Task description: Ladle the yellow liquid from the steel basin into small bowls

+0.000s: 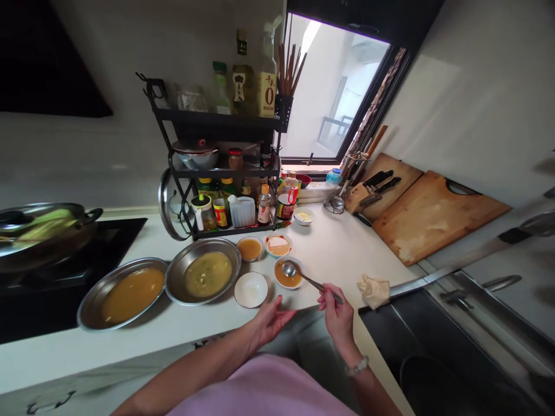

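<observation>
My right hand [336,315] is closed around the handle of a metal spoon [310,281]. The spoon's bowl is over a small bowl of orange-brown sauce [286,283]; whether it touches the sauce I cannot tell. My left hand [273,320] is open at the counter's front edge, palm turned up and holding nothing. Just beyond it sits a white bowl [251,290] with nothing visible in it. Behind these stand a bowl of brownish sauce [250,249] and a bowl with pinkish-tan contents [278,245].
Two metal basins, one with greenish liquid [176,294] and one with orange liquid [93,320], stand left. Behind is a black rack [225,172] of bottles. A covered wok [47,242] is on the stove. Cutting boards [437,214] lean right, near the sink [407,329].
</observation>
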Action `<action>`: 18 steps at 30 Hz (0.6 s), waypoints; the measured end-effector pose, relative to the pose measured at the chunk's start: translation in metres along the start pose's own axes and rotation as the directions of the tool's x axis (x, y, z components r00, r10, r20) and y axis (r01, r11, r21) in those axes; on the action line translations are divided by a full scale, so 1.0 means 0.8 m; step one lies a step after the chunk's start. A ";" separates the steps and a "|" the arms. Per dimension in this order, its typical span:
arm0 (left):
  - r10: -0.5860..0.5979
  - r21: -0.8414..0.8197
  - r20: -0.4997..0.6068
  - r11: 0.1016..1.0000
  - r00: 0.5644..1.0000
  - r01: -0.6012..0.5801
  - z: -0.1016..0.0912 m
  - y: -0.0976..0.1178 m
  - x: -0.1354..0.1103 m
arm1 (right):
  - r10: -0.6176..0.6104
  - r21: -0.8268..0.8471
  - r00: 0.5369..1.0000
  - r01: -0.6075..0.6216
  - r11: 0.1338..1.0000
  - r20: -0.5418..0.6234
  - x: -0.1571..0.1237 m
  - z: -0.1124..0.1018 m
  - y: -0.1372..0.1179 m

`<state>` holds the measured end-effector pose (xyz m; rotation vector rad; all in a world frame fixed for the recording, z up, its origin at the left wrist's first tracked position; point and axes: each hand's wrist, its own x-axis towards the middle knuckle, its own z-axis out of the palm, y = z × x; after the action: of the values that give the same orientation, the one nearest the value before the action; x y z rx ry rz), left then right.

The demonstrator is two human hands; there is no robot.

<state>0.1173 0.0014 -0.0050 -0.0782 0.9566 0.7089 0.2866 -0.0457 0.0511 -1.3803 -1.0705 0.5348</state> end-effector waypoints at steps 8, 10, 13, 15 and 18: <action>0.486 0.046 -0.295 0.867 0.823 -0.496 -0.071 0.025 -0.027 | -0.033 0.037 0.999 0.033 0.999 0.005 -0.002 -0.012 0.016; 0.509 0.084 -0.272 0.858 0.817 -0.507 -0.070 0.025 -0.026 | -0.041 0.032 0.999 0.041 0.999 0.016 -0.002 -0.016 0.018; 0.520 0.041 -0.278 0.846 0.807 -0.531 -0.061 0.028 -0.024 | -0.048 0.021 0.998 0.048 0.999 0.028 -0.001 -0.021 0.024; 0.513 -0.013 -0.289 0.842 0.808 -0.539 -0.055 0.032 -0.023 | -0.046 0.018 0.999 0.045 0.999 0.028 -0.001 -0.024 0.029; 0.508 -0.074 -0.284 0.834 0.813 -0.547 -0.049 0.035 -0.024 | -0.036 0.029 0.999 0.035 0.999 0.028 -0.001 -0.026 0.034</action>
<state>0.0654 -0.0011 -0.0070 -0.0344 1.1841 1.3187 0.3109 -0.0522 0.0279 -1.3298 -1.1051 0.5430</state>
